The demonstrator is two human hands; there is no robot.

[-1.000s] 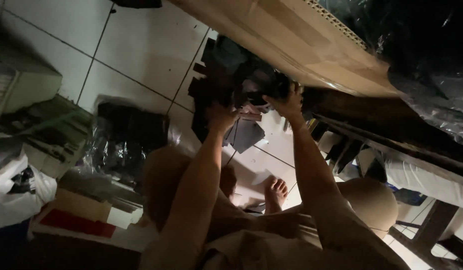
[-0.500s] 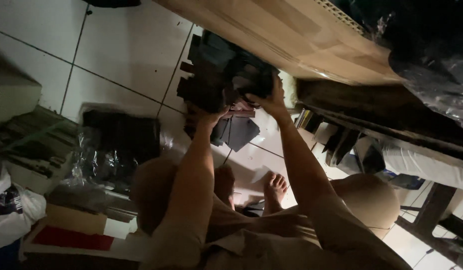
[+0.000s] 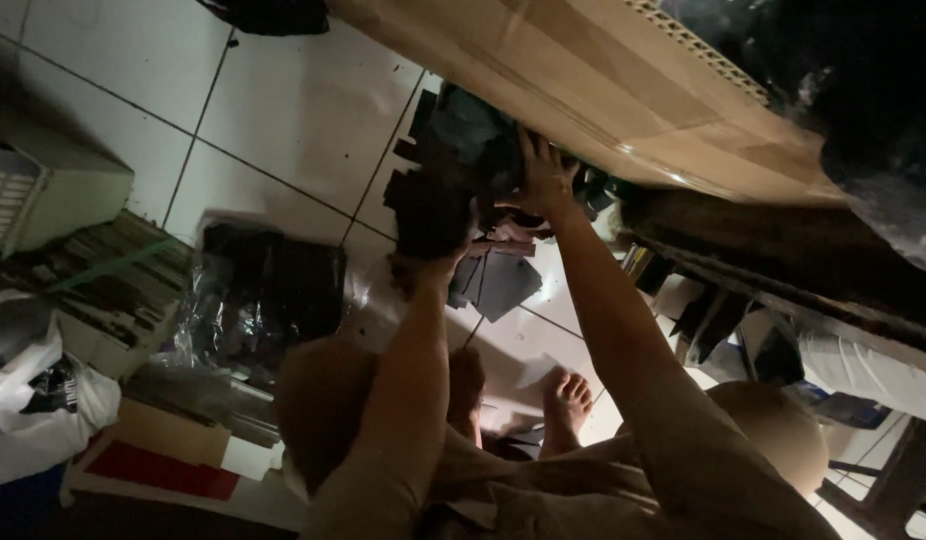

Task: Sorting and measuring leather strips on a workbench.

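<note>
A big cardboard box (image 3: 603, 90) lies at the far right over the white tiled floor (image 3: 283, 110). Below its edge, the dark sheets (image 3: 453, 170) are gathered: the right hand (image 3: 545, 180) presses on them with spread fingers, the left hand (image 3: 423, 262) closes on them from below; a next move would need a firm, even hold

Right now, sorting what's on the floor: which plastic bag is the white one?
The white bag at the far left edge, beside the red sheet. The other, a clear crinkled bag, holds dark material and lies nearer the left hand.
</note>
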